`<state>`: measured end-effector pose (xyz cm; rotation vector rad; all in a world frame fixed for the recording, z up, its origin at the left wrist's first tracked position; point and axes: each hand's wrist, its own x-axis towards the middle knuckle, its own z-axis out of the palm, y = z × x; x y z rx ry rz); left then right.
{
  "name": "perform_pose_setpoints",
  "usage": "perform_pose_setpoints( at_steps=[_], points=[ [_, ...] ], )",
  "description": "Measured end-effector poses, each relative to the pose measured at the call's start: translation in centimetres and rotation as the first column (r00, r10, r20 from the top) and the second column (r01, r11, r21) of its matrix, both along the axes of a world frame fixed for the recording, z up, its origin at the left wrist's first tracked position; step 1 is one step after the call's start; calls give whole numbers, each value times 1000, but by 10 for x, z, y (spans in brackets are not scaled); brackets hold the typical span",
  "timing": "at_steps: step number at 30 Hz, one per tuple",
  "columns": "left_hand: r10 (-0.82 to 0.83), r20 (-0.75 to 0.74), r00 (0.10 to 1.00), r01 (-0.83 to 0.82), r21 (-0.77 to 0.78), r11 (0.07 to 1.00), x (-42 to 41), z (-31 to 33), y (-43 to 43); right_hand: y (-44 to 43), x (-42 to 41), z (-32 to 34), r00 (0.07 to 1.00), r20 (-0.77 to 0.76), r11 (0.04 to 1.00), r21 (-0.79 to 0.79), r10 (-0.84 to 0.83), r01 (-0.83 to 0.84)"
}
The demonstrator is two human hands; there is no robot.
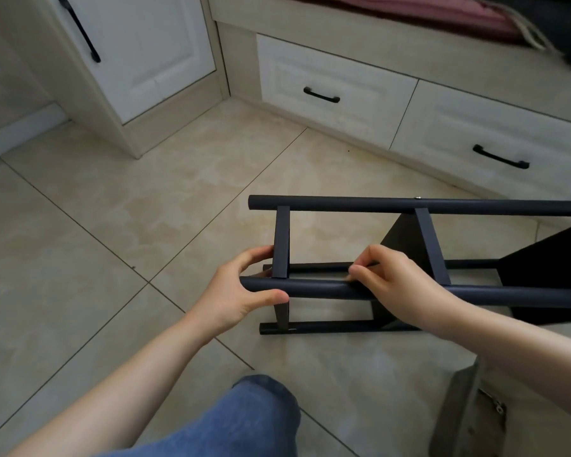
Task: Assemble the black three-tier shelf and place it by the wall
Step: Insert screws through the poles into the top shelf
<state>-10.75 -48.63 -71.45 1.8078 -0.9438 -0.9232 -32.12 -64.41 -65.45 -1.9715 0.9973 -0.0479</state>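
1. Left hand (pixel 241 291) grips the near pole's (pixel 327 289) end; right hand (pixel 396 285) pinches it further along.
2. The shelf (pixel 406 239) lies sideways on the floor (pixel 145 209) under both hands, seemingly mostly assembled.
3. Beyond the hands, drawers (pixel 327 90); standing it by the wall remains.

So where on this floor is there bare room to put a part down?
The widest bare tiles lie left of the black shelf frame, up to the white cabinet. A narrower strip runs between the frame and the drawers. It is crowded lower right, among the knee, right arm and a grey object.
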Motion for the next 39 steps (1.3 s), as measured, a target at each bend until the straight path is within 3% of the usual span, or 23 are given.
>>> perform_pose_setpoints(
  at_steps=[4, 6, 10, 14, 16, 19, 27, 39],
  points=[
    [-76, 111, 991, 75, 18, 997, 5, 10, -3, -5, 3, 0, 995, -83, 996, -75, 50, -56],
    [-157, 257, 954, 159, 16, 987, 9, 16, -4, -8, 8, 4, 984, -137, 985, -118, 110, -127],
    [-341, 520, 783, 351, 83, 933, 20, 27, -12, -17, 24, 12, 947, -203, 926, -237, 250, -295],
    [-406, 672, 619, 424, 148, 893, 28, 31, -24, -32, 50, 17, 958, -90, 839, -465, 273, -283],
    [-418, 695, 586, 435, 165, 885, 30, 33, -30, -41, 68, 16, 945, -65, 759, -579, 321, -298],
    [-438, 672, 597, 454, 167, 875, 34, 35, -39, -53, 93, 10, 921, -69, 708, -619, 384, -341],
    [-385, 531, 754, 424, 55, 904, 40, 32, -52, -76, 119, -9, 900, -123, 663, -636, 418, -395],
    [-309, 593, 744, 399, -23, 917, 32, 26, -40, -65, 126, -25, 948, 27, 718, -660, 317, -222]
  ],
)
